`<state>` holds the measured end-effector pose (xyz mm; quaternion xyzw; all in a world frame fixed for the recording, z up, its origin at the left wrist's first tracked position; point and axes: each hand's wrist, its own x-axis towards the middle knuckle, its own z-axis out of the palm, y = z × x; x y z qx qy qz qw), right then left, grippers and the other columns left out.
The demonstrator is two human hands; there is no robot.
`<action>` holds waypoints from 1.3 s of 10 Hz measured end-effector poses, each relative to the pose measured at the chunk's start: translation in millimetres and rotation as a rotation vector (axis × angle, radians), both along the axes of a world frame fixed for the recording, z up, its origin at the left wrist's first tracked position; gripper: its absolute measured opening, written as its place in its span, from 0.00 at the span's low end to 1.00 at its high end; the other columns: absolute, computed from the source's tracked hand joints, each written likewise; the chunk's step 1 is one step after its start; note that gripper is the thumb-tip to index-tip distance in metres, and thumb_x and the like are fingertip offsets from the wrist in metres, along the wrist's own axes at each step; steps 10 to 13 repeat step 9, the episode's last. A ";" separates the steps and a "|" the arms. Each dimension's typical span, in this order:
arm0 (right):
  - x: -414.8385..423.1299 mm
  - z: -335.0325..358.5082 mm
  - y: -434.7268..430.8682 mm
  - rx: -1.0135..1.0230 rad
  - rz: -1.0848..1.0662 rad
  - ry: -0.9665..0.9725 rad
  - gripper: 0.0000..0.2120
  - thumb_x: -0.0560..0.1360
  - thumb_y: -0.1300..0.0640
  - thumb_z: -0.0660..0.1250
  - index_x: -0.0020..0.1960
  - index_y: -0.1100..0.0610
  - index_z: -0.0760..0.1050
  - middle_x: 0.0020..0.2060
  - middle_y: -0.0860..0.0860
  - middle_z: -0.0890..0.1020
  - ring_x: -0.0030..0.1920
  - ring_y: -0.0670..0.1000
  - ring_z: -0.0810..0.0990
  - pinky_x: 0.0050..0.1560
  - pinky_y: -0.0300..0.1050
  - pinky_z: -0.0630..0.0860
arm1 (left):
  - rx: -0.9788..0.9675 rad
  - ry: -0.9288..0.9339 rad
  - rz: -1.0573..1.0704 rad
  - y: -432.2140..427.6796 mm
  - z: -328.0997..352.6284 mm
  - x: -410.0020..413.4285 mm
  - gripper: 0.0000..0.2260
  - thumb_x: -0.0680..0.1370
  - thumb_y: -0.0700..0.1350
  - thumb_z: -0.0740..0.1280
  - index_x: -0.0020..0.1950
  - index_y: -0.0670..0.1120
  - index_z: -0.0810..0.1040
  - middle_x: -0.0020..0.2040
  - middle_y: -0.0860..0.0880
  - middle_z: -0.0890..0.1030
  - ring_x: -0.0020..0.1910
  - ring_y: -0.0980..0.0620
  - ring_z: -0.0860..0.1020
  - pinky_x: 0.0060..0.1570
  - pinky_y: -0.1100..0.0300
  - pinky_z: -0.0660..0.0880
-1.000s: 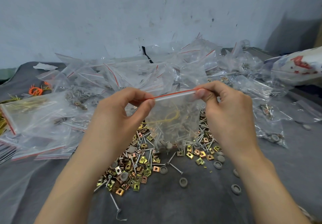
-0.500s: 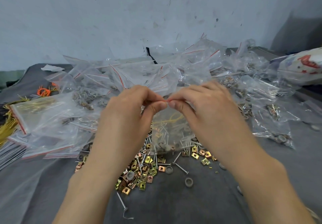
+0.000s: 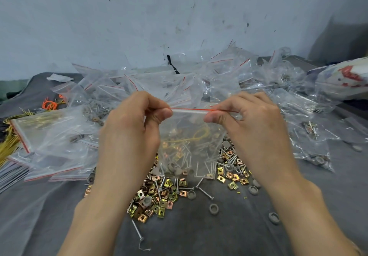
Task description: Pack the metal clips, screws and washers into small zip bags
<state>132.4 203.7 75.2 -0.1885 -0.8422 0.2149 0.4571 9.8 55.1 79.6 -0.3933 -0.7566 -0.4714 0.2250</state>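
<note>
Grey cloth-covered worktop point(image 3: 229, 236). Pale blue-grey wall point(image 3: 159, 17), speckled with dark marks. Orange loops point(image 3: 50, 104), far left. Yellow wires point(image 3: 8, 146), left edge. White paper scrap point(image 3: 59, 77). Black strap point(image 3: 172, 64), at the wall. White sack with red print point(image 3: 342, 80), right.

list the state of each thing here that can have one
zip bag: held up by its top strip, partly filled
left hand: pinches the strip's left end
right hand: pinches the strip's right end
metal clips: loose in a pile on the cloth
washers: scattered loose on the cloth
</note>
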 end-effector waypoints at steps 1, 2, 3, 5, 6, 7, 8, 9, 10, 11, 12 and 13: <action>0.5 -0.5 0.2 -0.027 -0.025 -0.012 0.13 0.69 0.34 0.67 0.39 0.42 0.80 0.38 0.35 0.77 0.47 0.41 0.68 0.56 0.55 0.71 | 0.010 -0.010 0.004 -2.7 -1.1 -3.5 0.02 0.75 0.49 0.66 0.45 0.57 0.77 0.43 0.61 0.80 0.45 0.57 0.78 0.47 0.54 0.75; -0.8 -1.4 -0.5 -0.027 0.031 -0.037 0.10 0.72 0.37 0.66 0.42 0.42 0.79 0.40 0.36 0.77 0.49 0.42 0.70 0.58 0.55 0.71 | -0.005 0.009 0.009 -6.2 -2.4 -8.7 0.05 0.76 0.45 0.68 0.45 0.56 0.76 0.44 0.63 0.80 0.45 0.63 0.76 0.46 0.65 0.71; -2.7 -4.4 0.9 0.025 0.035 -0.033 0.06 0.74 0.46 0.71 0.45 0.48 0.82 0.42 0.38 0.79 0.49 0.45 0.73 0.58 0.58 0.72 | -0.016 0.027 0.035 -9.1 -3.5 -13.5 0.06 0.77 0.43 0.69 0.46 0.55 0.77 0.45 0.62 0.80 0.44 0.61 0.76 0.45 0.63 0.71; -3.6 -8.6 4.9 0.005 -0.071 0.011 0.18 0.69 0.33 0.67 0.37 0.47 0.77 0.34 0.35 0.74 0.42 0.42 0.69 0.49 0.52 0.70 | -0.042 -0.073 -0.035 -13.9 -1.2 -15.7 0.08 0.78 0.44 0.69 0.42 0.56 0.77 0.36 0.64 0.78 0.36 0.65 0.75 0.35 0.74 0.67; -4.0 -12.2 9.0 -0.036 -0.088 -0.026 0.23 0.68 0.28 0.64 0.35 0.48 0.76 0.31 0.38 0.74 0.38 0.46 0.71 0.45 0.49 0.68 | -0.071 -0.151 -0.076 -17.0 2.0 -21.2 0.05 0.77 0.49 0.69 0.42 0.57 0.78 0.34 0.62 0.78 0.30 0.60 0.74 0.29 0.71 0.67; -0.2 -15.9 21.6 -0.101 -0.038 -0.052 0.24 0.74 0.29 0.59 0.43 0.48 0.81 0.32 0.40 0.78 0.31 0.40 0.73 0.36 0.42 0.66 | 0.006 -0.243 0.023 -19.8 11.1 -52.0 0.06 0.78 0.53 0.68 0.43 0.54 0.79 0.32 0.58 0.80 0.26 0.61 0.75 0.29 0.67 0.70; 5.3 -14.9 28.3 -0.187 -0.039 0.027 0.20 0.80 0.35 0.57 0.50 0.47 0.81 0.33 0.42 0.81 0.30 0.39 0.76 0.31 0.33 0.66 | 0.285 -0.490 0.114 -28.6 28.8 -110.0 0.08 0.80 0.48 0.67 0.55 0.45 0.79 0.37 0.53 0.83 0.26 0.62 0.77 0.31 0.65 0.75; 23.0 1.8 32.7 -0.427 0.084 0.359 0.13 0.80 0.38 0.62 0.51 0.43 0.80 0.41 0.40 0.85 0.37 0.43 0.81 0.39 0.36 0.76 | 0.348 -0.457 0.182 -56.7 44.6 -139.0 0.26 0.76 0.60 0.68 0.69 0.49 0.71 0.60 0.48 0.77 0.44 0.59 0.81 0.36 0.65 0.77; 23.0 1.8 32.7 -0.427 0.084 0.359 0.13 0.80 0.38 0.62 0.51 0.43 0.80 0.41 0.40 0.85 0.37 0.43 0.81 0.39 0.36 0.76 | 0.348 -0.457 0.182 -56.7 44.6 -139.0 0.26 0.76 0.60 0.68 0.69 0.49 0.71 0.60 0.48 0.77 0.44 0.59 0.81 0.36 0.65 0.77; 23.0 1.8 32.7 -0.427 0.084 0.359 0.13 0.80 0.38 0.62 0.51 0.43 0.80 0.41 0.40 0.85 0.37 0.43 0.81 0.39 0.36 0.76 | 0.348 -0.457 0.182 -56.7 44.6 -139.0 0.26 0.76 0.60 0.68 0.69 0.49 0.71 0.60 0.48 0.77 0.44 0.59 0.81 0.36 0.65 0.77; 23.0 1.8 32.7 -0.427 0.084 0.359 0.13 0.80 0.38 0.62 0.51 0.43 0.80 0.41 0.40 0.85 0.37 0.43 0.81 0.39 0.36 0.76 | 0.348 -0.457 0.182 -56.7 44.6 -139.0 0.26 0.76 0.60 0.68 0.69 0.49 0.71 0.60 0.48 0.77 0.44 0.59 0.81 0.36 0.65 0.77; 23.0 1.8 32.7 -0.427 0.084 0.359 0.13 0.80 0.38 0.62 0.51 0.43 0.80 0.41 0.40 0.85 0.37 0.43 0.81 0.39 0.36 0.76 | 0.348 -0.457 0.182 -56.7 44.6 -139.0 0.26 0.76 0.60 0.68 0.69 0.49 0.71 0.60 0.48 0.77 0.44 0.59 0.81 0.36 0.65 0.77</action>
